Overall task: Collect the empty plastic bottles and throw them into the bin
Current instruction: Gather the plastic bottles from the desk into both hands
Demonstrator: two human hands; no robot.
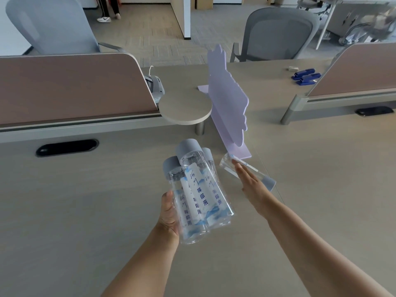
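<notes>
Over the desk (85, 200), left hand (169, 213) grips three bottles (199, 194); right hand (249, 181), fingers flat, half-hides a fourth bottle (227, 165).

Soft even daylight, wide-angle edge distortion

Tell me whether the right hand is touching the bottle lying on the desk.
Touching. In the head view the right hand lies flat across the lying bottle, fingers open and overlapping its clear body, with no gap showing.

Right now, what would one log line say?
left hand: holds three clear plastic bottles | right hand: open, reaching fourth lying bottle | bin: unseen
</notes>
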